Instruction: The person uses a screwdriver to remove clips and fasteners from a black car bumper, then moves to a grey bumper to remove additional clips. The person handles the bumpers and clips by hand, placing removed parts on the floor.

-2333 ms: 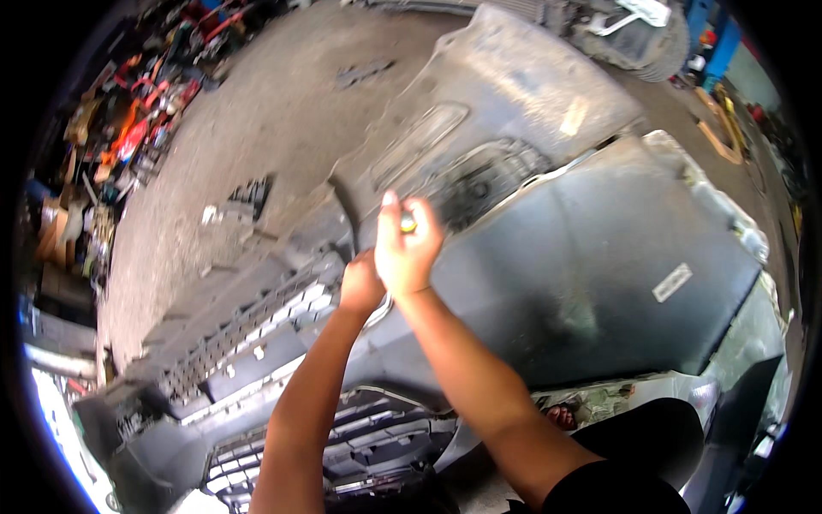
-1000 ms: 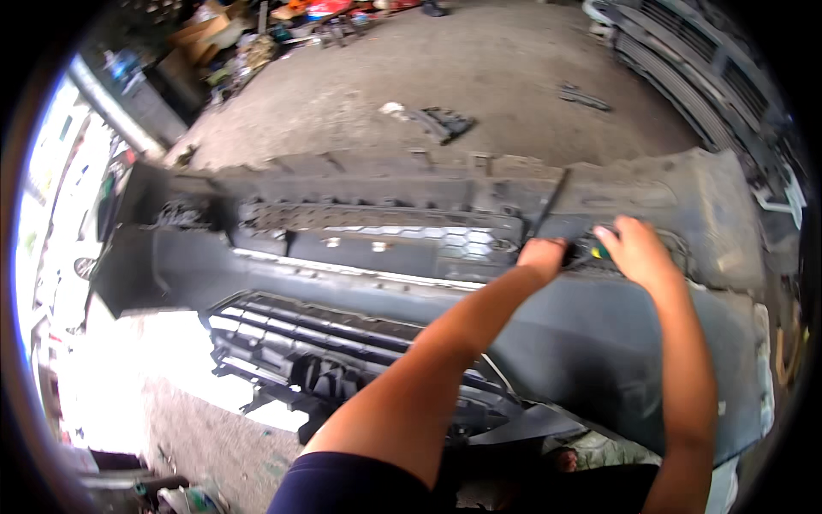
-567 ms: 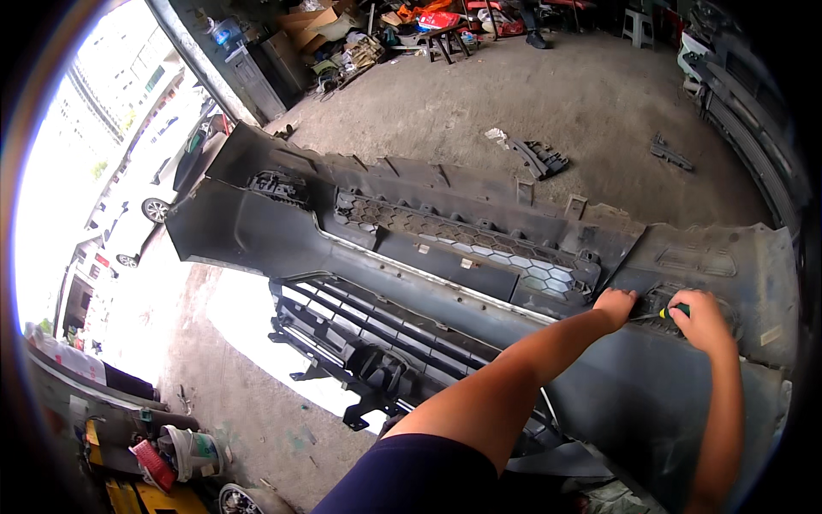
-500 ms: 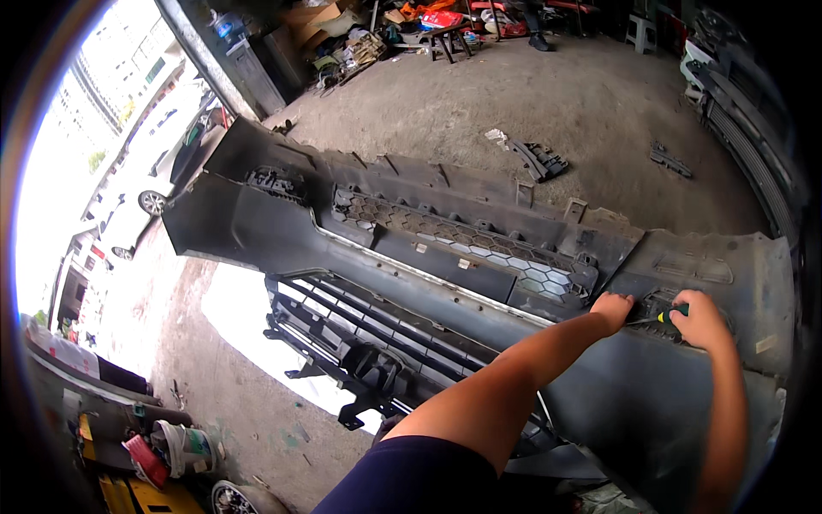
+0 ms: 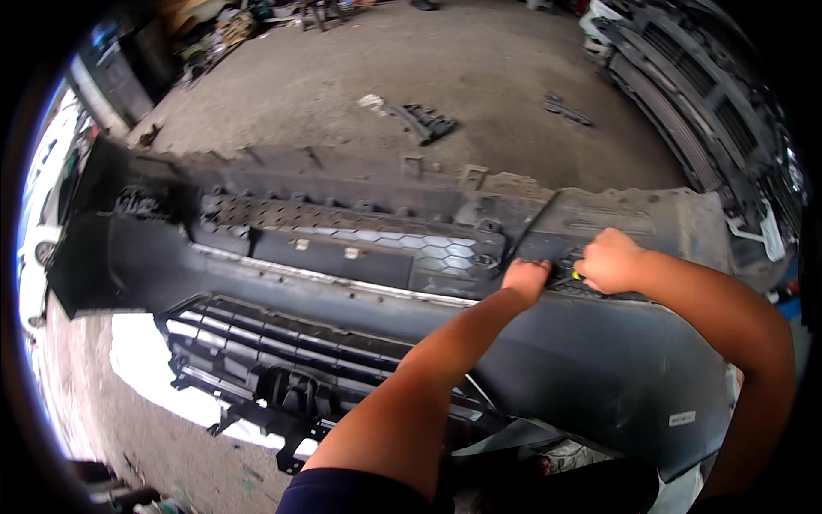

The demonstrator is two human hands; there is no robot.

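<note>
A dark grey car bumper [image 5: 531, 330] lies across the view with its inner side up. My right hand [image 5: 610, 261] is closed around a screwdriver [image 5: 579, 276]; a bit of its yellow-green handle shows, while its tip is hard to make out. It is held against the dark grille insert [image 5: 561, 267] at the bumper's right end. Just left of it, my left hand [image 5: 527, 281] rests on the bumper with its fingers curled; what they grip is hidden. A honeycomb mesh [image 5: 445, 250] is fixed along the bumper's middle.
A black slatted grille [image 5: 291, 343] lies nearer me, over a white sheet [image 5: 137, 364]. Black plastic pieces [image 5: 421, 122] lie on the concrete floor beyond. At the far right stands a car's stripped front end [image 5: 685, 94]. Clutter [image 5: 227, 34] is heaped at the back left.
My view has swung to the right, so the bumper sits farther left and more of the stripped car shows. My right elbow is raised outward; the screwdriver stays at the insert.
</note>
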